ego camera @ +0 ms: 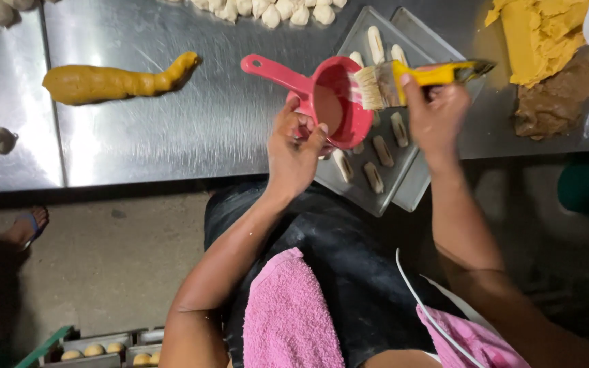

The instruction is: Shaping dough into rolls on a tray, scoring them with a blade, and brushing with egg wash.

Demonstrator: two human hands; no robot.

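Observation:
My left hand (294, 146) grips a red plastic dipper (332, 102) by its bowl; the dipper is tilted and holds a pale brown liquid. My right hand (434, 116) holds a yellow-handled pastry brush (410, 78) with its bristles at the dipper's rim. Just beyond and below both hands lies a metal baking tray (359, 187) on the steel table, carrying several small oblong dough pieces (383, 151).
A long yellow dough roll (114, 82) lies on the steel table (172, 136) at the left. Small dough balls (274, 10) line the far edge. Yellow and brown dough masses (547, 48) sit at the right. Another person's sandalled foot (25, 228) is at the left. Trays of buns (103, 349) stand on the floor.

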